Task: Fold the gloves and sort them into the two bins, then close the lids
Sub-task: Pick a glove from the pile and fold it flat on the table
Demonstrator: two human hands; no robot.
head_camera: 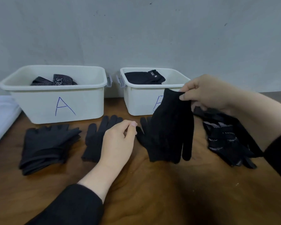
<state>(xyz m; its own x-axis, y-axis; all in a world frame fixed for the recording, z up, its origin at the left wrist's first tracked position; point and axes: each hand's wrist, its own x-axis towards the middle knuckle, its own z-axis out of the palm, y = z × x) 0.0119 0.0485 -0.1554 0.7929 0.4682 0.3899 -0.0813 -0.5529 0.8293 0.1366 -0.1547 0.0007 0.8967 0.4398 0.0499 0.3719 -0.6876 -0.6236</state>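
Head view showed the right hand (pixel 206 93) pinching a black knit glove (pixel 172 127) by its cuff, hanging before the right bin (pixel 152 98) — the left hand (pixel 118 140) hovered loosely curled, holding nothing. Folding seemed in hand; next, probably, doubling it over on the surface (pixel 152 192).

Dim, soft light; edges bowed, slightly blurred
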